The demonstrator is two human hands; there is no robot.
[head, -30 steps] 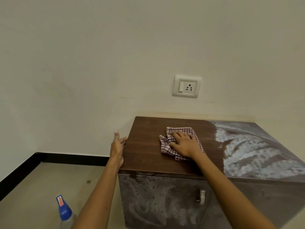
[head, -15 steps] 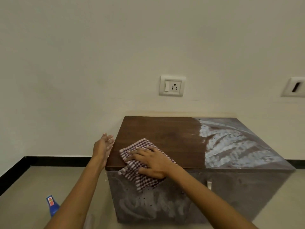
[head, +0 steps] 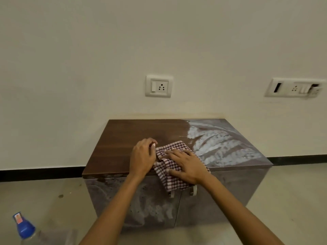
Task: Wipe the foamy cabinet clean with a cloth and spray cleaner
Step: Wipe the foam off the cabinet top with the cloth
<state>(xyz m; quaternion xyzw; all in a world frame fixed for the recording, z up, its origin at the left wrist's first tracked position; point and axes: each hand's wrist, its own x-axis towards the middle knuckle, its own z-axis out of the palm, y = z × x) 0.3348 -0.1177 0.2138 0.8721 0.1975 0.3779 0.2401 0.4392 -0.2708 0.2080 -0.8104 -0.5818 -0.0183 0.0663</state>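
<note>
A low brown cabinet (head: 122, 144) stands against the wall. The left part of its top is bare wood, and white foam (head: 221, 145) covers the right part. Foam also smears the front doors (head: 145, 209). A red-and-white checked cloth (head: 174, 147) lies at the middle of the front edge, with one end hanging over it. My right hand (head: 187, 165) presses flat on the cloth with straight fingers. My left hand (head: 142, 156) sits at the cloth's left edge, its curled fingers pinching the cloth there. A spray bottle (head: 24, 227) with a blue cap stands on the floor at the lower left.
Two small door handles (head: 192, 190) stick out just under the hanging cloth. On the wall above are a socket plate (head: 158, 86) and a second plate (head: 293, 88) at the right. A black skirting runs along the wall base, and beige floor lies around the cabinet.
My left hand left the cabinet's left side and came to the cloth's left edge. My right hand slid the cloth right along the front edge, close to the foam.
</note>
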